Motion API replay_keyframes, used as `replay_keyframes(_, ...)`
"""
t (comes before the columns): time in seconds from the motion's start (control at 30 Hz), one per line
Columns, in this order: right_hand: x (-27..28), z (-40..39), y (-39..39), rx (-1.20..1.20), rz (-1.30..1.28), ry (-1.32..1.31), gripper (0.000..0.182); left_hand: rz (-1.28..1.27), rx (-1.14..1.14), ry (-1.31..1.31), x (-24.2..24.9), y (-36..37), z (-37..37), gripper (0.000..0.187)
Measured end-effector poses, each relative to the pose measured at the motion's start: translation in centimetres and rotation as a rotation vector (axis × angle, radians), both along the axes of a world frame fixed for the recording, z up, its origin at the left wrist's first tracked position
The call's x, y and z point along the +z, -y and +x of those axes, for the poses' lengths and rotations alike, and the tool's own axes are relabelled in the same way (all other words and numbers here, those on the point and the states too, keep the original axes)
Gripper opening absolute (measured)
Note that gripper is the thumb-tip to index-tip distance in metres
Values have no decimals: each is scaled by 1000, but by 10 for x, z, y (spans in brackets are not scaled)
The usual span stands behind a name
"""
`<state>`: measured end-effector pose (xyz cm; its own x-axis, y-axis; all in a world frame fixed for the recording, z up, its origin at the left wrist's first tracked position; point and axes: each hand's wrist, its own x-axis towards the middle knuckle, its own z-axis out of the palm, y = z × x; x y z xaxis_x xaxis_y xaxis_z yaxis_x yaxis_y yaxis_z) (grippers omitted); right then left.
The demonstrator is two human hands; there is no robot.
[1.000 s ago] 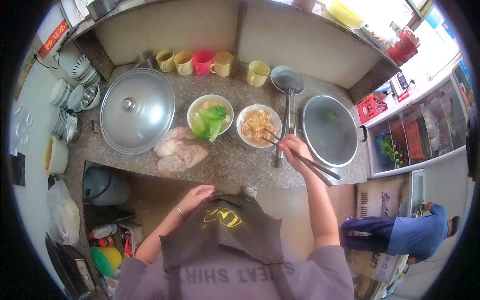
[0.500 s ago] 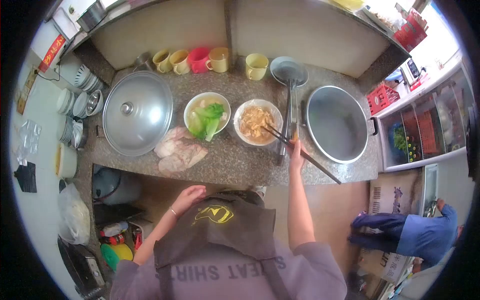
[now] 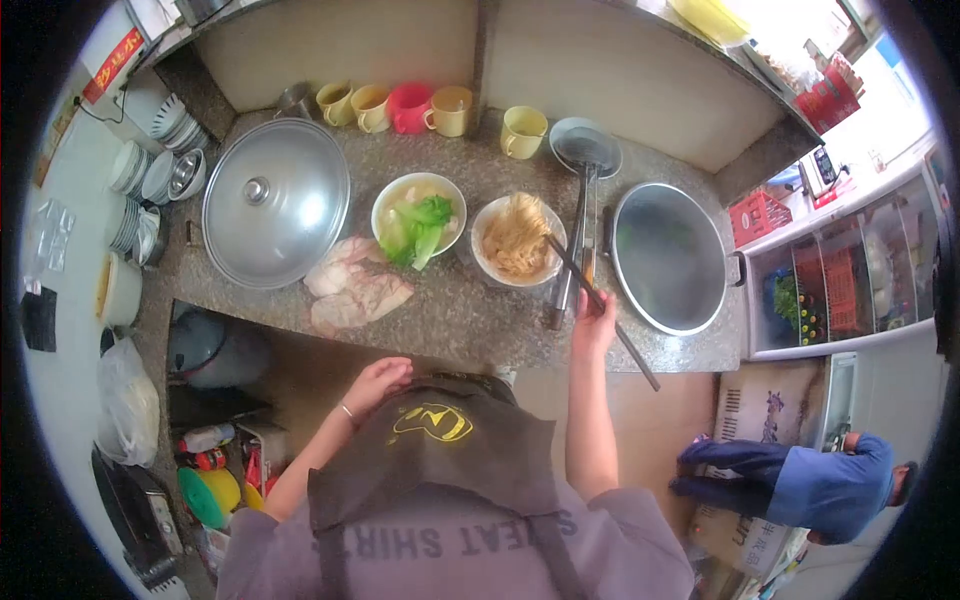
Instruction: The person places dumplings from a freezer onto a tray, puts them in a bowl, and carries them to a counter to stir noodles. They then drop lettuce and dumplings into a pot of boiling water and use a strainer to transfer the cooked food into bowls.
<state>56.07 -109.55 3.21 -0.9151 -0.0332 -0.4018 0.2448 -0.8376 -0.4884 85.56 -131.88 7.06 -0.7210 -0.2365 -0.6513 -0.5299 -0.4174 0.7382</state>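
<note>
My right hand (image 3: 594, 322) is closed around long dark chopsticks (image 3: 622, 340), whose tips reach up to a white bowl (image 3: 482, 262) of brown noodles (image 3: 520, 240). A clump of the noodles stands raised at the chopstick tips. My left hand (image 3: 382, 382) is near the counter's front edge by my apron, its fingers curled together; whether anything is in them is hidden. To the left of the noodles stands a bowl of broth with green leaves (image 3: 415, 228). A crumpled cloth (image 3: 355, 285) lies in front of that bowl.
A large lid (image 3: 275, 205) lies at the left, and an open steaming pot (image 3: 670, 260) stands at the right. Strainers (image 3: 586, 150) rest beside it. Mugs (image 3: 409, 108) line the counter's back. Dishes are stacked far left. Another person (image 3: 810, 485) in blue is at lower right.
The noodles have been lifted into a raised clump. My right hand has shifted slightly down with the chopsticks, now more steeply angled. The view has shifted, and the other person appears further left and lower.
</note>
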Motion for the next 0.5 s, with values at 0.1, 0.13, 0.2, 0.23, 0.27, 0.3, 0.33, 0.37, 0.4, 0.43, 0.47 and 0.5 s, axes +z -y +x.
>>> replay_keyframes(0.1, 50, 0, 1, -40, 92, -65, 22, 26, 15, 1, -4, -1, 3, 32)
replay_keyframes(0.13, 61, -2, 0, -37, 83, -82, 24, 30, 18, 4, -8, -1, 4, 32)
replay_keyframes(0.2, 86, -1, 1, -31, 103, -180, 25, 42, 20, 8, -13, -2, 7, 32)
replay_keyframes(0.23, 95, -2, 1, -31, 111, -181, 25, 59, 33, -9, -14, -3, 8, 32)
replay_keyframes(0.27, 102, -4, 0, -30, 120, -218, 25, 75, 44, -25, -16, -3, 9, 32)
replay_keyframes(0.3, 105, -3, -1, -28, 127, -255, 26, 73, 43, -44, -18, -4, 10, 32)
replay_keyframes(0.33, 106, -2, -2, -28, 132, -258, 26, 77, 43, -47, -20, -4, 11, 32)
replay_keyframes(0.37, 106, -1, -3, -12, 176, -279, 24, 79, 49, -44, -22, -3, 12, 31)
replay_keyframes(0.4, 106, -1, -4, 5, 220, -299, 23, 82, 57, -41, -23, -4, 13, 31)
replay_keyframes(0.43, 102, 1, -4, 7, 223, -302, 23, 84, 59, -45, -22, -5, 13, 31)
replay_keyframes(0.47, 96, 3, -3, 25, 291, -346, 24, 75, 62, -38, -19, -5, 14, 31)
replay_keyframes(0.5, 90, 3, -1, 43, 360, -390, 26, 66, 65, -31, -18, -5, 15, 31)
